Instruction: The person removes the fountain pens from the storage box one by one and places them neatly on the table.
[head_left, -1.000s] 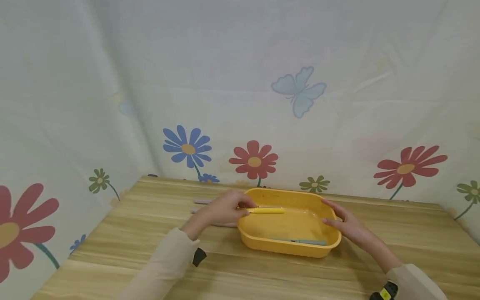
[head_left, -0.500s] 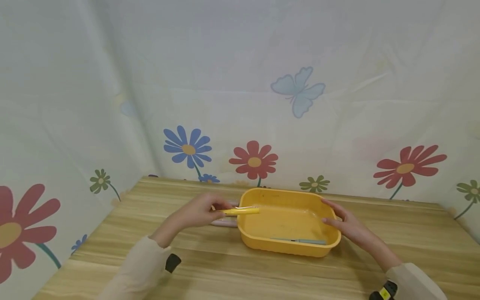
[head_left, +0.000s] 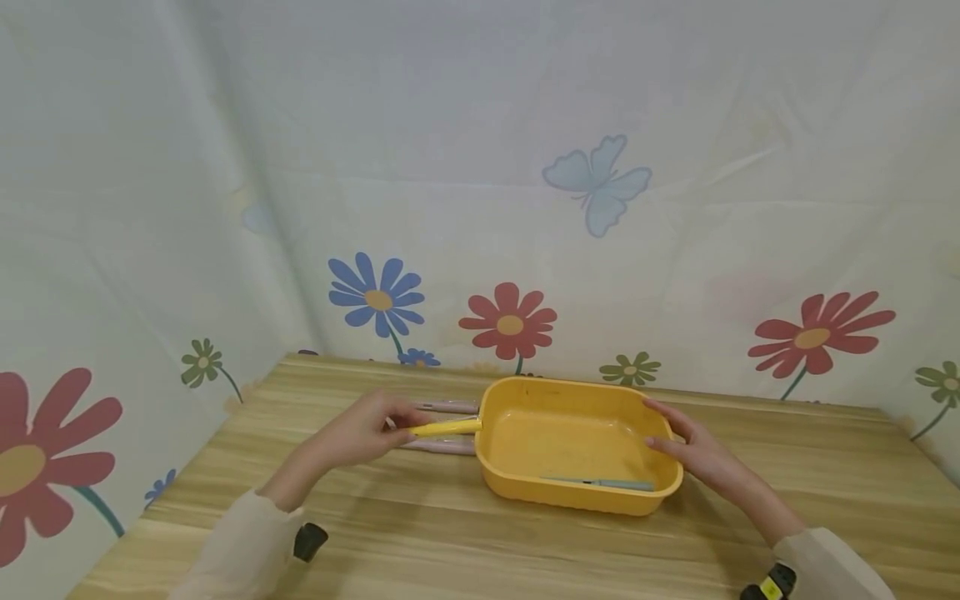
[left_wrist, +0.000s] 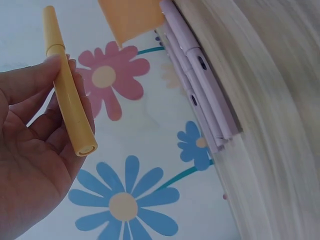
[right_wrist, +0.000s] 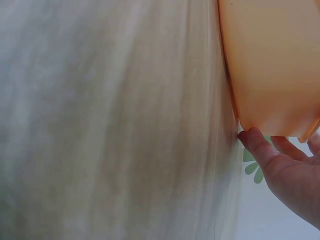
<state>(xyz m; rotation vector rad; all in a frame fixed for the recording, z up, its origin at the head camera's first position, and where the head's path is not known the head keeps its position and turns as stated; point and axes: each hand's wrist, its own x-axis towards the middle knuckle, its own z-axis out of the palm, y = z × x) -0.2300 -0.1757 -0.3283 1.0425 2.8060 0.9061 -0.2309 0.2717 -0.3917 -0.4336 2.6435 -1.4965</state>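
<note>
My left hand pinches a yellow pen between thumb and fingers, just left of the yellow plastic bin. In the left wrist view the pen stands nearly upright against the fingers, its narrower section at the top and its round end facing down. At the bin's right end, my right hand holds the rim, with the thumb reaching over the inside. The right wrist view shows its fingertips against the bin's outer wall. A grey-blue pen lies inside along the near wall.
Two pale lilac pens, a far one and a nearer one, lie on the wooden table beside the bin's left end, partly behind the yellow pen and left hand. A flowered cloth backdrop rises behind the table.
My left hand has drawn the yellow pen leftward, from over the bin to its left side, uncovering more of the lilac pens. The right hand and bin have stayed in place.
</note>
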